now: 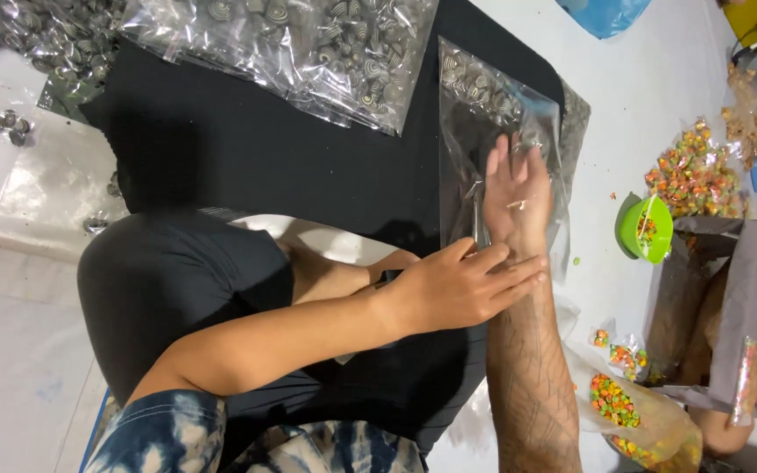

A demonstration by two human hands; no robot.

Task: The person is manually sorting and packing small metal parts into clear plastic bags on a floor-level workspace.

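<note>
The right hand [516, 188] lies flat, fingers spread, gripping nothing, inside a clear bag [494, 131] pointing to 12 o'clock. The left hand [462, 285] rests open across the right wrist, holding nothing; a green scoop [646, 229] sits at 3 o'clock.

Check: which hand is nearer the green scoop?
Right. The right hand lies flat inside a clear plastic bag, just left of the green scoop in the picture. The left hand rests across the right wrist, lower and farther away.

White glossy floor [37, 368] underfoot, catching bright overhead light at the left. Black cloth [247, 149] spread across the middle. Grey cardboard box [746, 289] standing open at the right, green bowl [646, 229] just beside it.
</note>
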